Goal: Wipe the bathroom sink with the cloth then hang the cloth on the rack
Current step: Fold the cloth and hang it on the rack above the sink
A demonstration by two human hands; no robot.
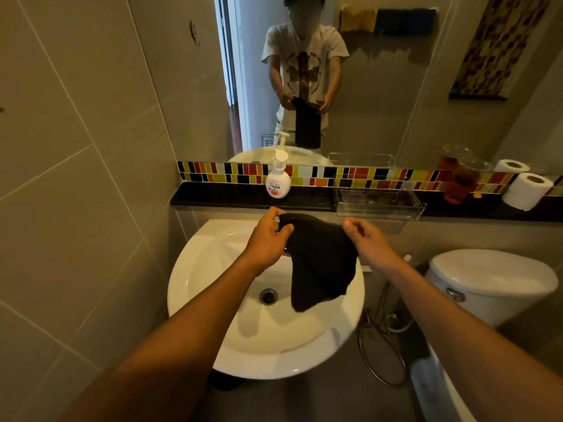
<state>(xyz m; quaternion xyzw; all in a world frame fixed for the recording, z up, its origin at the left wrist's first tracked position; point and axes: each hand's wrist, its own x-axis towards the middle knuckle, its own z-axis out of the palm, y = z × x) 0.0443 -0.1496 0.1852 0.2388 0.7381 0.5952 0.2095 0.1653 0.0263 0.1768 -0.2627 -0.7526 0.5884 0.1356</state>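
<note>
A black cloth (320,263) hangs in the air above the round white sink (213,300), its lower edge dangling over the basin beside the drain (268,296). My left hand (268,239) pinches the cloth's upper left corner. My right hand (365,236) pinches the upper right corner. The two hands hold the cloth stretched between them, just in front of the dark shelf. In the mirror a rack (390,19) with yellow and blue cloths shows on the wall behind me.
A white soap pump bottle (277,178) stands on the dark shelf (219,196) behind the sink. A clear wire-bottomed tray (379,202), an orange jar (460,184) and a toilet roll (525,190) lie further right. A toilet tank (490,278) and a spray hose (380,345) are at the right.
</note>
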